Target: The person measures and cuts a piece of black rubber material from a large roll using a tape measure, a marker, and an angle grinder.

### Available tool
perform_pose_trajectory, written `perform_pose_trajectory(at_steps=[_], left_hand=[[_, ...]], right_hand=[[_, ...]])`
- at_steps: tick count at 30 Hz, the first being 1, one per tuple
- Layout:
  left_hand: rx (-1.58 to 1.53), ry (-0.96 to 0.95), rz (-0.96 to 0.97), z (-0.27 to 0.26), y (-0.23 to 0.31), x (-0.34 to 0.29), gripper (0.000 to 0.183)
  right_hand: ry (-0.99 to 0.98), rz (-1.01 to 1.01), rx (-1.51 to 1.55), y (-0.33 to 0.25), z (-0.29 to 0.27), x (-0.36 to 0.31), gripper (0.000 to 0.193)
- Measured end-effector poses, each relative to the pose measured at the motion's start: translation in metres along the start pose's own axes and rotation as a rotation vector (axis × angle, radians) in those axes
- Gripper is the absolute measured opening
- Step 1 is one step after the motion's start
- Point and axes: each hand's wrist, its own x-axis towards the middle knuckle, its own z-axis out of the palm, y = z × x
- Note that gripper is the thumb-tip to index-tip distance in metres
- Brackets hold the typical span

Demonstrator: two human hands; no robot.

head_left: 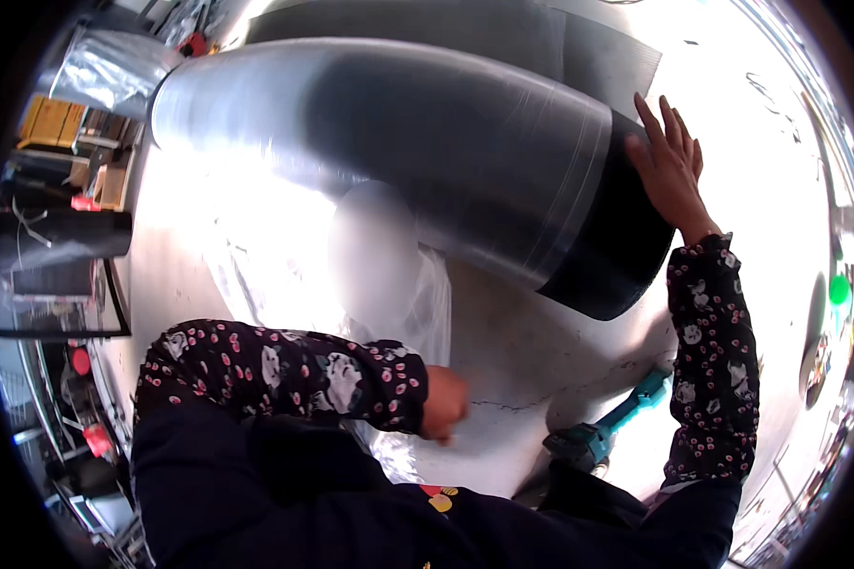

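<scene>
A large roll [465, 142] lies across the floor in front of me, wrapped in clear plastic film, with a bare black end at its right. My right hand [672, 175] rests against that black end, fingers spread and nothing in them. Clear plastic film [435, 299] also hangs loose on the near side of the roll. Closer to my body, my left hand [444, 405] is apart from the roll. It looks curled, but motion smears its fingers, so I cannot see whether it holds anything.
A teal and black cordless power tool [603, 427] lies on the floor between my body and right forearm. Behind the roll is a flat dark sheet [598, 52]. At the left stand another plastic-wrapped roll [114, 71], cardboard boxes [52, 121] and a black cylinder [62, 237].
</scene>
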Motion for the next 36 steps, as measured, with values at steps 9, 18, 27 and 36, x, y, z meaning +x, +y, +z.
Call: perform_pose_trajectory(at_steps=[9, 18, 27, 36], left_hand=[[-0.329, 0.453, -0.266, 0.005, 0.057, 0.022, 0.044], [-0.559, 1.208, -0.856, 0.158, 0.178, -0.061, 0.041], [-0.611, 1.13, -1.009, 0.119, 0.233, -0.053, 0.036], [-0.356, 1.037, -0.586, 0.01, 0.187, 0.034, 0.034]], right_hand=[[-0.537, 0.039, 0.702, 0.093, 0.041, 0.046, 0.058], [-0.438, -0.166, 0.644, 0.056, 0.049, 0.05, 0.063], [-0.311, -0.11, 0.141, -0.017, -0.002, 0.034, 0.063], [0.087, -0.367, 0.018, -0.014, 0.003, 0.033, 0.067]])
